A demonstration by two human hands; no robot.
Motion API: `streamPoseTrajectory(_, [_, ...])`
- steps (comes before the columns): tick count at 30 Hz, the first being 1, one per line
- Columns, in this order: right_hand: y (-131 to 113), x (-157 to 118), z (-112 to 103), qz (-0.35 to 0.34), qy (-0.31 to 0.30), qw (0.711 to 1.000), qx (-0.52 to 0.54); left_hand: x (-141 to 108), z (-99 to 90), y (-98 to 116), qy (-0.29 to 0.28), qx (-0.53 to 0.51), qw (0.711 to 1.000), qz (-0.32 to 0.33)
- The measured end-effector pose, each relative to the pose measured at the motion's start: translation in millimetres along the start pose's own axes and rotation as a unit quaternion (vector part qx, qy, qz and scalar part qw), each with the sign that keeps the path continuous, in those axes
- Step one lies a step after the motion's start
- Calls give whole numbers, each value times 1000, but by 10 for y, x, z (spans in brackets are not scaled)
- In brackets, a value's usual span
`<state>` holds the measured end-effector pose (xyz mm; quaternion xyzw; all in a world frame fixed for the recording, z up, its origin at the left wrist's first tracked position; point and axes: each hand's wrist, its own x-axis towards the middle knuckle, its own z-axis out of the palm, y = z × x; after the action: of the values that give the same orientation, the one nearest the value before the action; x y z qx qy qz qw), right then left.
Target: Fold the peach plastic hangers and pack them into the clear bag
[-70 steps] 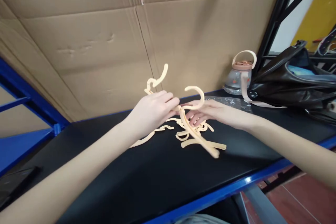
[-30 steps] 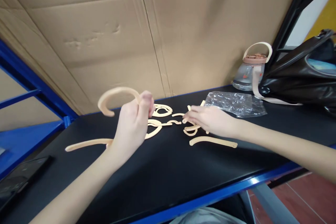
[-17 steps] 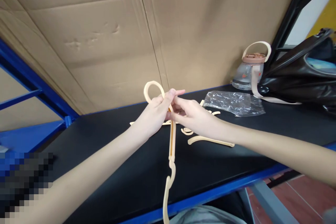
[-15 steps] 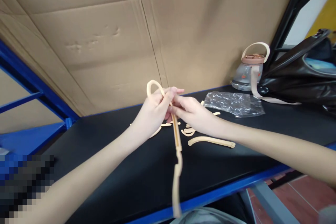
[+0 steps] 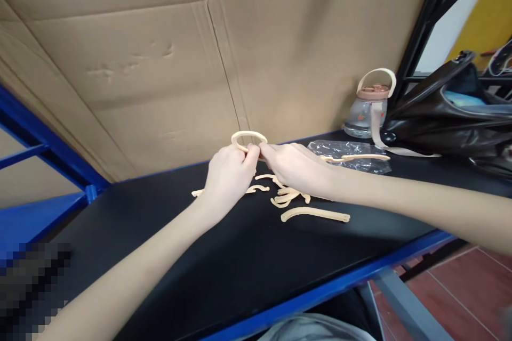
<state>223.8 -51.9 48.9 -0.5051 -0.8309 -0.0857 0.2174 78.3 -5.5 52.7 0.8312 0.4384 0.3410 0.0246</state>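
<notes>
Both hands meet above the back of the black table. My left hand [image 5: 231, 173] is closed on a cream curved strip [image 5: 248, 134], whose loop arches above the fingers. My right hand [image 5: 290, 162] pinches the same strip beside the left thumb. A jointed end of a strip [image 5: 360, 157] sticks out to the right behind my right forearm, over the plastic bag. Below my hands lie several loose cream pieces [image 5: 286, 195], and nearer the front is one thicker curved piece [image 5: 314, 214]. The fingertips are partly hidden by the hands.
A clear plastic bag [image 5: 340, 149] lies at the back right. Behind it stand a bottle [image 5: 362, 114] with a strap and a black bag [image 5: 432, 117]. A cardboard sheet [image 5: 160, 74] rises behind the table, and a blue frame bar [image 5: 52, 144] is at the left.
The strip's long end, which hung down towards the front edge, now points right. The loop has become wider and rounder. My right hand has turned, and the whole view has shifted slightly.
</notes>
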Motion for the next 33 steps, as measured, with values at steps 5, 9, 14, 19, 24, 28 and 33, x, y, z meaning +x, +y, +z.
streamPoseTrajectory(5, [127, 144, 133, 102, -16, 959, 264, 41, 246, -21, 21, -55, 998, -7])
streamPoseTrajectory(9, [392, 160, 116, 215, -108, 829, 505, 1, 337, -48, 37, -105, 992, 60])
streamPoseTrajectory(14, [630, 28, -114, 272, -31, 749, 604, -30, 477, -100, -114, -56, 991, 30])
streamPoseTrajectory(19, [524, -37, -343, 231, 88, 749, 615, -5, 564, -124, -194, -39, 979, 55])
streamPoseTrajectory(24, [325, -20, -365, 220, 217, 761, 570, -132, 385, 140, -184, -283, 941, 25])
streamPoseTrajectory(28, [347, -3, -241, 172, 280, 827, 457, -343, 152, 445, -291, -455, 840, -53])
streamPoseTrajectory(33, [479, -225, -210, 148, 391, 872, 255, -376, -3, 437, -324, -506, 778, -185])
